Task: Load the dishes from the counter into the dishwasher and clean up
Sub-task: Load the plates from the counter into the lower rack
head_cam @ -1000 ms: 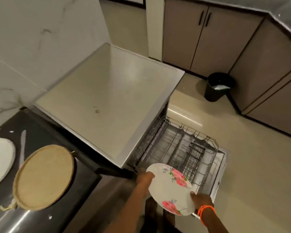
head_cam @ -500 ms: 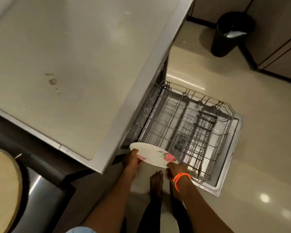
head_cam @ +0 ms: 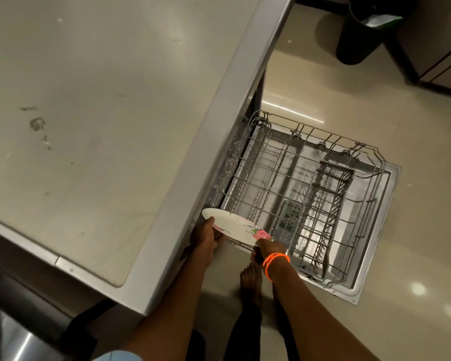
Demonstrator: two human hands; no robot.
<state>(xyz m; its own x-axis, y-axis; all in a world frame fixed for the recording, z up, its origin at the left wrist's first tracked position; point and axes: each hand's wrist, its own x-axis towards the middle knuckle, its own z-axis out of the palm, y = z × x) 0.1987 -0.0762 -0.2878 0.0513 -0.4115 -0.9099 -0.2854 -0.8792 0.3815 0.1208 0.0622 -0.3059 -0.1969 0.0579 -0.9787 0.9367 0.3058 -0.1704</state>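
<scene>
A white plate with pink flowers is held nearly edge-on at the near left corner of the dishwasher's pulled-out wire rack. My left hand grips the plate's left rim, thumb on top. My right hand, with an orange band at the wrist, grips its right rim. The rack holds no dishes and lies over the open dishwasher door.
The dishwasher's flat beige top fills the left of the view, with a few stains. A black bin stands on the tiled floor at the upper right beside dark cabinets. My bare foot is just before the door.
I have leaned in over the dishwasher. The plate has gone from held flat above the rack down to the rack's near left corner, tilted almost edge-on.
</scene>
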